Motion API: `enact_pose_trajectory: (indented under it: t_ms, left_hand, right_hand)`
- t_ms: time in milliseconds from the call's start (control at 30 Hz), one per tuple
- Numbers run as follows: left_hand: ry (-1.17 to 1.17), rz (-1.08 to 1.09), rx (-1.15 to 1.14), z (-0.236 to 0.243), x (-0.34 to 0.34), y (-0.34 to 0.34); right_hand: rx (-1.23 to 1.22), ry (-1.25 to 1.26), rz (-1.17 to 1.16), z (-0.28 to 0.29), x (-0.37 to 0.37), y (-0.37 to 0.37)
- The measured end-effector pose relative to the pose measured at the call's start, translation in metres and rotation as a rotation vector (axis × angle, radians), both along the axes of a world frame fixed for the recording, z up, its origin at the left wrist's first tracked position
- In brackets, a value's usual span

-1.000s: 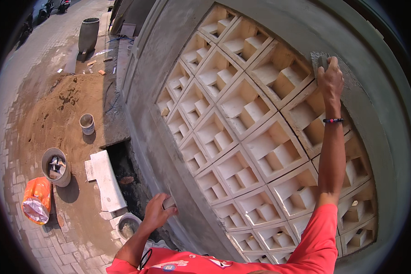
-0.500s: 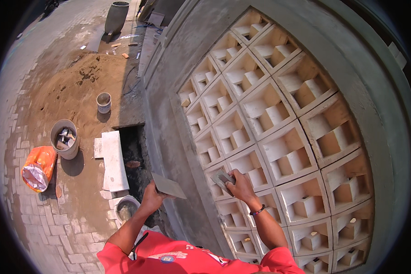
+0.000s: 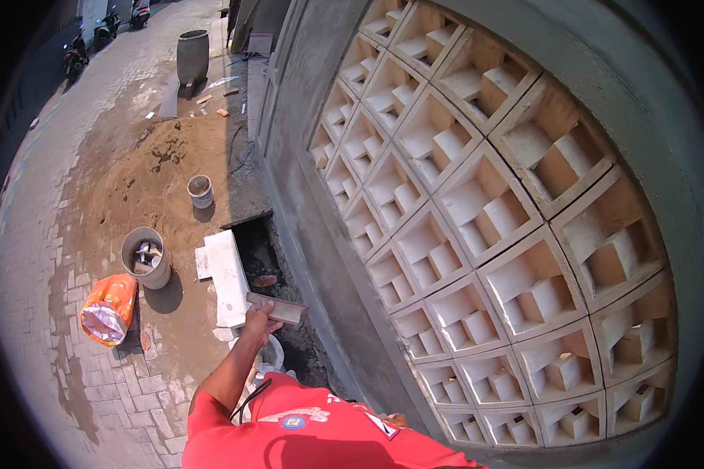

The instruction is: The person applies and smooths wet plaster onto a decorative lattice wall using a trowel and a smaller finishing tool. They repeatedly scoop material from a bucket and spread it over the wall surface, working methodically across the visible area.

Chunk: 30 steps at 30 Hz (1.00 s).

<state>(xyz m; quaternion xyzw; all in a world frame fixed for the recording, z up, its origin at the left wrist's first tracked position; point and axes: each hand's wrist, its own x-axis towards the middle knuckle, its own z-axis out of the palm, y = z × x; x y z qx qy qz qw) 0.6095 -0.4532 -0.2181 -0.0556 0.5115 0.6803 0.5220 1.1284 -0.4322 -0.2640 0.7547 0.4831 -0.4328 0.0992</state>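
Observation:
My left hand (image 3: 260,319) is closed around a flat, rectangular grey-brown board (image 3: 288,310), tilted over the dark trench beside the wall. A bit of my right hand (image 3: 396,420) shows at the edge of my red shirt, low in the picture; its fingers and anything in them are hidden. To the right rises a grey plastered wall (image 3: 344,313), with a panel of cream breeze blocks (image 3: 477,270) set into it. Just below my left hand a pale bucket (image 3: 272,353) is partly covered by my arm.
A dark open trench (image 3: 260,258) runs along the wall's foot, with a white slab (image 3: 228,273) next to it. On the left are a bucket of scraps (image 3: 158,273), an orange sack (image 3: 111,301), a small bucket (image 3: 202,191), a sand heap (image 3: 160,160) and a tall drum (image 3: 192,59).
My right hand has left the breeze blocks with its small grey trowel and drawn down against my body, mostly out of sight. The board in my left hand has tilted. The view has shifted.

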Motion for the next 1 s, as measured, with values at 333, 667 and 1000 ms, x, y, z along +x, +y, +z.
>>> enact_pose_trajectory:
  t_ms: [333, 667, 1000]
  left_hand:
    - [-0.017, -0.165, -0.021, 0.02, 0.008, 0.003]
    - [-0.001, -0.267, 0.006, 0.058, 0.023, -0.011]
    - [-0.064, -0.07, 0.118, 0.059, 0.037, -0.09]
  right_hand:
    - [-0.03, 0.233, -0.541, -0.075, 0.001, -0.065]
    - [0.117, 0.393, -0.57, -0.124, -0.006, -0.052]
    - [-0.043, 0.349, -0.312, -0.11, -0.012, -0.028]
